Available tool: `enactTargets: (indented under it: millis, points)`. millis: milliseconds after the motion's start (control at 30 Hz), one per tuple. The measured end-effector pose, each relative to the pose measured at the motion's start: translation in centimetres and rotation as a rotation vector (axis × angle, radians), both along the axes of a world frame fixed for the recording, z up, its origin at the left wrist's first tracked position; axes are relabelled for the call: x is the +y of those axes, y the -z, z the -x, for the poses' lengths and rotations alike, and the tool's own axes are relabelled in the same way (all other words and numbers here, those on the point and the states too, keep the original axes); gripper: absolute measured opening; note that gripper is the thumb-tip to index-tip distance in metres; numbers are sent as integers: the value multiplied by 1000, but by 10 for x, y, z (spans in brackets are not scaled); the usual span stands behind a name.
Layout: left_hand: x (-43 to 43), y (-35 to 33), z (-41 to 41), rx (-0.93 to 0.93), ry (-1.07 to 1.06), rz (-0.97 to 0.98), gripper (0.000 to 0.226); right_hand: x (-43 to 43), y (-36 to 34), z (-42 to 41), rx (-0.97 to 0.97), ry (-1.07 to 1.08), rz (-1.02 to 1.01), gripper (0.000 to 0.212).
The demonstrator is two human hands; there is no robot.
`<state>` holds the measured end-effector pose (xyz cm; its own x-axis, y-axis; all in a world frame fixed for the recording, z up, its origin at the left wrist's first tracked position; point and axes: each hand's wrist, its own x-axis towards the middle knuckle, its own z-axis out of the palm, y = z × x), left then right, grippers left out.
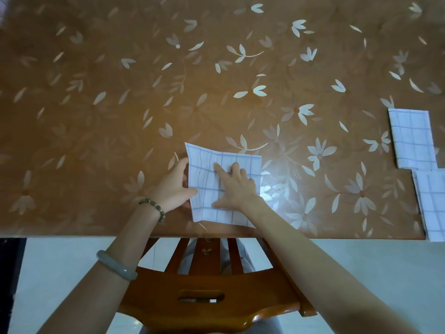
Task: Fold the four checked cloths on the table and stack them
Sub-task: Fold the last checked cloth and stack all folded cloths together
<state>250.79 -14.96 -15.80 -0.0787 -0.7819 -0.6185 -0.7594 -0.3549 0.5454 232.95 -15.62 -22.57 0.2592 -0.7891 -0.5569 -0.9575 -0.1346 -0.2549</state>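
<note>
The left hand (172, 186) pinches the left edge of the checked cloth (207, 162), thumb on top and fingers curled beneath. The right hand (234, 189) lies flat on the cloth's middle, fingers spread, pressing it to the table (108, 97). The hands are just beside each other, both on the one cloth, at the lower centre of the frame by the table's near edge. The cloth is close to square, a little longer up the frame than across. The next fold, I judge, brings the pinched left edge rightward over the line the right hand holds down. Well apart, at the right of the frame, a folded cloth (411, 138) lies with its long axis up the frame. Just below it is a second folded cloth (431, 203), cut by the frame's edge; whether that is a stack I cannot tell. The right hand is nearer both, so it seems the natural one to carry the finished piece there
</note>
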Motion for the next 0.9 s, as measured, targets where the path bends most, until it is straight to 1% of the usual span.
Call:
enactTargets:
  millis: [67, 167, 233, 267, 300, 333, 400, 433, 467, 500, 533, 567, 600, 667, 700, 733, 800, 867, 900]
  points:
    - [0, -4, 7, 53, -24, 5, 68, 1, 0, -3, 15, 10, -7, 111]
    - [-1, -7, 20, 150, -94, -13, 77, 1, 1, -5, 26, 17, -1, 110]
    - [-2, -7, 29, 156, -76, 1, 79, 1, 5, 0, -28, 50, -8, 105]
    - [-2, -8, 35, 158, -57, 9, 79, 2, 5, 6, -120, 112, -36, 98]
    - [-3, -9, 42, 152, -35, 16, 80, 2, 4, 13, -263, 226, -74, 87]
    - [-3, -9, 50, 141, -6, 25, 79, 3, 2, 21, -448, 398, -116, 72]
    - [-2, -7, 66, 137, 28, 23, 78, 4, -6, 36, -821, 821, -214, 37]
    - [-1, -5, 74, 127, 39, 17, 78, 4, -9, 43, -960, 1005, -262, 23]
    - [0, -4, 82, 105, 55, 17, 78, 3, -12, 50, -1069, 1128, -301, 18]
    - [0, -2, 91, 75, 77, 23, 77, 1, -12, 56, -1132, 1181, -329, 23]
    - [1, 0, 98, 48, 97, 40, 77, -1, -13, 60, -1172, 1184, -352, 31]
    - [1, 3, 105, 32, 111, 57, 76, -3, -14, 62, -1179, 1165, -354, 33]
    - [2, 5, 111, 28, 122, 75, 75, -5, -15, 63, -1167, 1147, -337, 28]
    - [3, 8, 122, 41, 146, 103, 69, -10, -15, 61, -1065, 1152, -235, 11]
    - [4, 8, 126, 59, 159, 104, 65, -12, -13, 61, -980, 1160, -156, 10]
    - [5, 9, 127, 83, 158, 96, 61, -15, -9, 60, -899, 1158, -85, 17]
    - [4, 11, 121, 96, 130, 98, 54, -19, -3, 60, -774, 1158, -17, 29]
    - [-1, 21, 103, 15, 140, 215, 50, -21, 3, 63, -666, 1130, 11, 33]
    - [-5, 27, 91, -40, 178, 289, 49, -21, 5, 64, -616, 1111, 22, 33]
